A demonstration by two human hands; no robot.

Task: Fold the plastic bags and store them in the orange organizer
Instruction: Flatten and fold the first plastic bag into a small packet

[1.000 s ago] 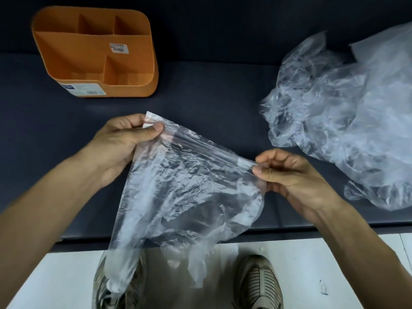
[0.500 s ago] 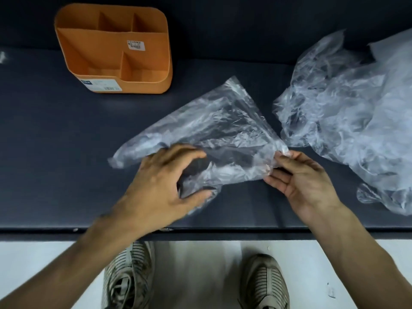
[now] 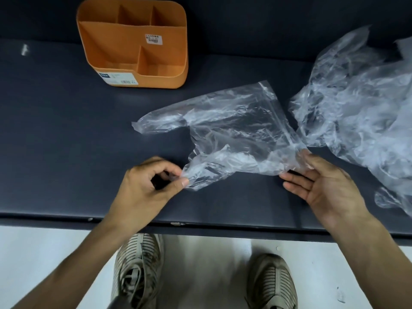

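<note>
the left hand pinched the near-left corner of the plastic bag between thumb and forefinger, the other fingers curled loosely behind it. the right hand lay released, palm up and fingers straight, its fingertips touching the bag's near-right corner where the sealed strip ended. between the 2 hands the bag lay spread on the dark worktop, just beyond the fingers, so it lay away from the person and slightly right of centre. its long axis ran left to right, tilting away toward the far right, with 1 loose tail reaching out to the left. the left hand was the one in contact with a grip, the right merely beside its corner, so the next fold likely called for the right hand to pinch too. the heap of other bags touched or overlapped the bag's right edge, which left little room on that side; i could not tell which. to the left and toward the orange organizer, well apart at the far left and with no bag visible in its compartments, dark surface lay bare. the worktop's front edge ran just behind the wrists.
</note>
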